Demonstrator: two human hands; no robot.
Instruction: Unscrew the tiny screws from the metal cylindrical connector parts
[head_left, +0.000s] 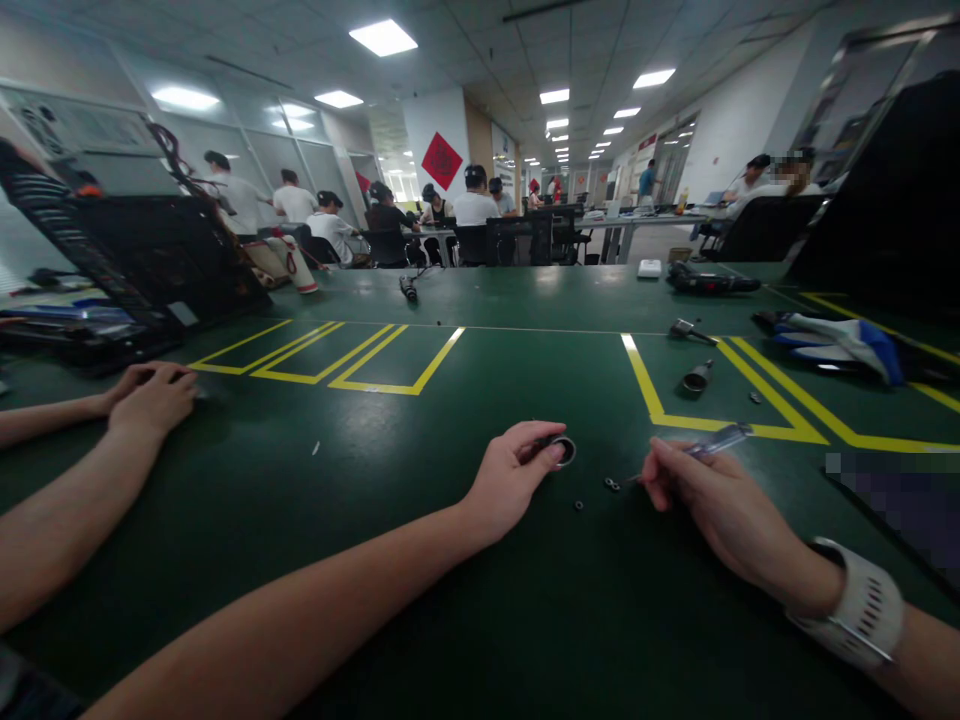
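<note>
Fingers and thumb clamped, the left hand's (504,485) grip pinches a short, round metal sleeve with a bright rim (571,449), while the right hand's (709,490) grip is closed on a slim, screwdriver-like tool with a clear, purplish handle (726,437). Beneath both spreads a broad, dark green worktop (525,640), smooth and faintly glossy; its surface seems to offer little to stop a round part, so a knock from a wrist or sleeve-edge could set one rolling. Flat, straight-edged boxes of yellow tape (742,432) mark it. Beyond the right hand lies a soft, crumpled blue-and-white bundle (847,345), probably gloves. Inside one taped box, a hollow, dull metal cup (697,377) rests on its side and could roll if bumped. The sleeve's curved wall looks hard and slick, so a loosened pinch might let it twist or drop. Smallest are two tiny dark rings (612,484) side by side near the tool's thin tip, plus a lone dark ring (578,505) nearer the sleeve; a careless flick of that tip could scatter them.
</note>
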